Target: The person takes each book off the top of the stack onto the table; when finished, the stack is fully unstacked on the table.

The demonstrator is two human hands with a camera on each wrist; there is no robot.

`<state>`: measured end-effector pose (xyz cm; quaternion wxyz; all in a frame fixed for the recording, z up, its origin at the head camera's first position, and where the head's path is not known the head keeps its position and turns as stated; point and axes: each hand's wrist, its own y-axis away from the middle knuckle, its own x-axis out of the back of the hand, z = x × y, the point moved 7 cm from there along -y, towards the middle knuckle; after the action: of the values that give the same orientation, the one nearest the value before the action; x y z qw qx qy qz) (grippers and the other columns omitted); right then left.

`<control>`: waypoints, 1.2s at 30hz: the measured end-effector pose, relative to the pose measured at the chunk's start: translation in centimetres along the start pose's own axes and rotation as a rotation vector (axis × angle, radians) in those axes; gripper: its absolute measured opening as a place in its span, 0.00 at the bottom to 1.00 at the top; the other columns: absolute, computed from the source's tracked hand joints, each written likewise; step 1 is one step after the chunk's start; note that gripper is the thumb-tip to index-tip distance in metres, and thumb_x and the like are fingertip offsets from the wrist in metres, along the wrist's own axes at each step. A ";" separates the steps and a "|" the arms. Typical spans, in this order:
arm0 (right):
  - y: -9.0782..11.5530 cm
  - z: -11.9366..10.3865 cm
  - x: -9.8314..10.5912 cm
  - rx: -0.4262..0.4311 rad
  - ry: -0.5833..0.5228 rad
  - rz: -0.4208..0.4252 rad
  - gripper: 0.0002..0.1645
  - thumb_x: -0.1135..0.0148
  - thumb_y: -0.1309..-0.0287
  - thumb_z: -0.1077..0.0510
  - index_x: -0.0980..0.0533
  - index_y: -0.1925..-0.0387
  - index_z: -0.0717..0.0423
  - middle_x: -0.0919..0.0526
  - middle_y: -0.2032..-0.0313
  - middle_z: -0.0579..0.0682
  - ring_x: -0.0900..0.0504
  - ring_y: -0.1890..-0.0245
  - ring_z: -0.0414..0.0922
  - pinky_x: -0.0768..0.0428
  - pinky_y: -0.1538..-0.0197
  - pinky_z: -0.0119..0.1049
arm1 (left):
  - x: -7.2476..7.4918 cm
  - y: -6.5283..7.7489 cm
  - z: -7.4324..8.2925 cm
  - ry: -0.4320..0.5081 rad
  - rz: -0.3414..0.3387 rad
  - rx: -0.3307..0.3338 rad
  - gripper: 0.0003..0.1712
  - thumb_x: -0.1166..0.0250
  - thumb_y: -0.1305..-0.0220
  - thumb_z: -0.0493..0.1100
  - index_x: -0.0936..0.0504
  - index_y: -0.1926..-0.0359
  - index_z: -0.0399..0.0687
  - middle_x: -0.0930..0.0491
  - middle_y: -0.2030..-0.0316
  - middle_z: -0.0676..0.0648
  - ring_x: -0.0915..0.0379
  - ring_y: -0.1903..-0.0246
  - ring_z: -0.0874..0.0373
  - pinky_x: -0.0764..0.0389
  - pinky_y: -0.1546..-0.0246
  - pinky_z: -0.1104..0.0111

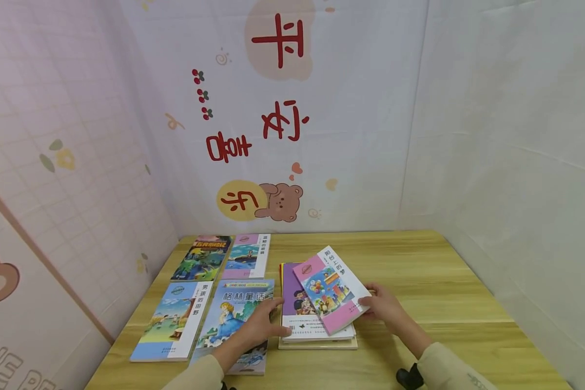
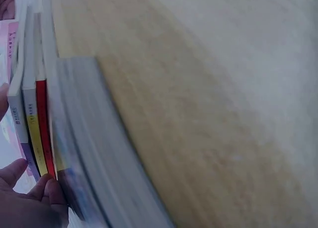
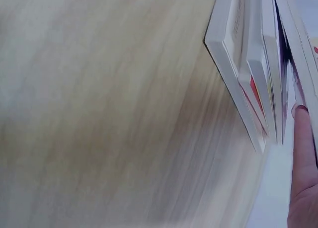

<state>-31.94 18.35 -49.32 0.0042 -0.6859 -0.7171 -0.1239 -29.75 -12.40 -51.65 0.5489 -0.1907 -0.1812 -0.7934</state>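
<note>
Five books or groups on the wood-grain tabletop point(image 1: 419, 281): four single books at left, one stack point(image 1: 318, 337) right of them. The tabletop runs on from the stack to its right edge along the white wall point(image 1: 512, 162); a narrow wood strip separates the stack from the 格林童话 book point(image 1: 231, 319) just beside it. Pink-and-white balloon-cover book point(image 1: 330, 290) lies slantwise over the stack, its far and right corners overhanging. Right hand point(image 1: 385, 309) pinches it near the right corner, thumb above, a finger underneath; right wrist view shows a gap between this book and those below. Left hand point(image 1: 260, 322): thumb and fingers spread apart, tips against the stack's left side; left wrist view shows them by yellow and red spines. Purple-cover book point(image 1: 290, 295) sits directly under the slanted one. Other singles: 男孩的田野 book point(image 1: 172, 320) at near left, jungle-scene book point(image 1: 201, 258) at far left, boat-scene book point(image 1: 246, 256) right of that.
</note>
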 end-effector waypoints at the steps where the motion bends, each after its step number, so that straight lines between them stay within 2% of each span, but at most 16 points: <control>1: -0.1 -0.1 0.2 0.007 -0.009 0.004 0.26 0.43 0.40 0.70 0.34 0.40 0.74 0.17 0.65 0.59 0.15 0.71 0.53 0.15 0.65 0.50 | 0.0 0.1 0.0 -0.013 -0.003 -0.002 0.48 0.23 0.46 0.48 0.35 0.28 0.40 0.42 0.30 0.30 0.51 0.31 0.29 0.39 0.39 0.36; 4: -0.5 -0.3 0.8 0.028 -0.043 0.021 0.27 0.44 0.38 0.70 0.35 0.38 0.73 0.18 0.63 0.60 0.16 0.72 0.51 0.15 0.64 0.49 | 0.0 0.1 -0.1 -0.028 -0.006 -0.011 0.49 0.23 0.46 0.49 0.35 0.28 0.41 0.42 0.29 0.31 0.55 0.29 0.29 0.41 0.38 0.35; 10: -1.4 -0.4 2.0 0.031 -0.116 0.058 0.29 0.45 0.33 0.68 0.39 0.34 0.73 0.19 0.59 0.61 0.16 0.71 0.48 0.15 0.61 0.45 | 0.2 0.3 -0.5 -0.035 0.012 0.003 0.50 0.22 0.47 0.50 0.36 0.28 0.40 0.44 0.29 0.30 0.54 0.30 0.28 0.42 0.38 0.34; 15: -2.3 -0.7 3.7 0.028 -0.174 0.109 0.31 0.45 0.32 0.67 0.41 0.31 0.73 0.19 0.59 0.58 0.16 0.72 0.43 0.15 0.63 0.38 | 0.2 0.2 -0.7 -0.043 0.028 -0.001 0.51 0.22 0.48 0.50 0.36 0.28 0.40 0.43 0.29 0.31 0.53 0.30 0.29 0.42 0.38 0.36; 20: -3.3 -0.9 5.5 0.028 -0.196 0.143 0.35 0.46 0.30 0.66 0.46 0.29 0.73 0.20 0.57 0.59 0.16 0.72 0.40 0.15 0.62 0.36 | 0.3 0.2 -0.7 -0.042 0.029 0.009 0.51 0.22 0.48 0.50 0.36 0.28 0.41 0.44 0.29 0.31 0.53 0.30 0.29 0.42 0.38 0.35; 25: -4.5 -0.6 7.3 0.014 -0.200 0.189 0.36 0.47 0.30 0.66 0.48 0.28 0.73 0.23 0.51 0.63 0.16 0.70 0.40 0.15 0.59 0.37 | 0.1 0.3 -0.3 -0.036 0.013 0.004 0.50 0.23 0.46 0.50 0.36 0.27 0.41 0.44 0.29 0.30 0.54 0.30 0.29 0.41 0.38 0.35; 29: -5.4 -0.1 8.5 -0.011 -0.206 0.213 0.35 0.48 0.29 0.65 0.48 0.28 0.73 0.24 0.51 0.63 0.17 0.68 0.40 0.16 0.56 0.38 | 0.0 0.3 -0.1 -0.034 0.007 -0.004 0.49 0.23 0.46 0.49 0.36 0.27 0.40 0.44 0.29 0.30 0.53 0.30 0.28 0.41 0.38 0.35; 36: -6.9 0.8 8.9 -0.057 -0.257 0.244 0.36 0.50 0.30 0.67 0.50 0.27 0.74 0.27 0.50 0.65 0.18 0.69 0.39 0.17 0.51 0.40 | -0.1 0.3 -0.1 -0.027 0.003 0.015 0.49 0.23 0.46 0.49 0.36 0.27 0.43 0.44 0.29 0.31 0.53 0.30 0.29 0.40 0.39 0.34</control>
<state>-39.12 27.08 -49.67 -0.0922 -0.7777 -0.6195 -0.0540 -29.43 -12.48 -51.77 0.5489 -0.1976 -0.1946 -0.7886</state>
